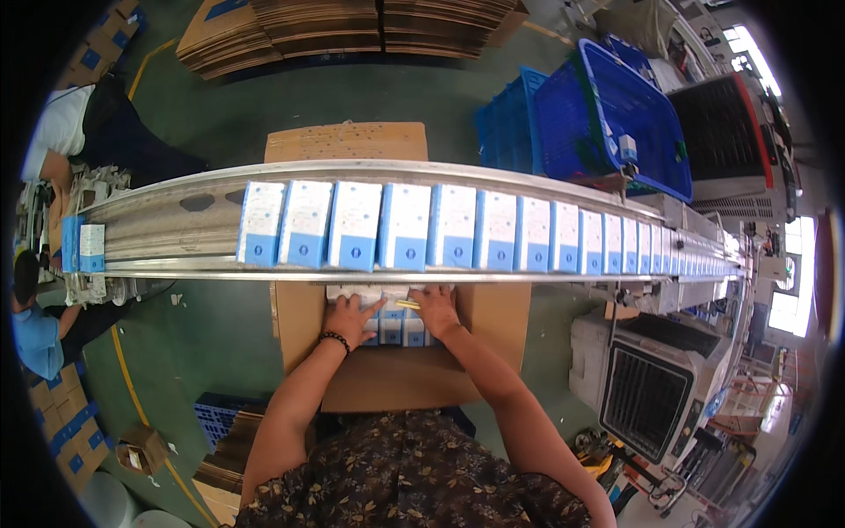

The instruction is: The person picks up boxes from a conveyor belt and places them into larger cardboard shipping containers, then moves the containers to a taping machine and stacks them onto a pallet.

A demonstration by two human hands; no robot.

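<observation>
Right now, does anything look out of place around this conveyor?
Two things: a yellow strip by the right hand, unclear what, stands out against the blue-and-white cartons below; and a single small carton sits in the blue plastic crate, away from the row on the conveyor.

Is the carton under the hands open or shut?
Open: its flaps are spread; left hand and right hand are over boxes inside.

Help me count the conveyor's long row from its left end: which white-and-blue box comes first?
The row's leftmost box: bare conveyor lies directly to its left, while each other box there has a neighbour on that side.
</observation>
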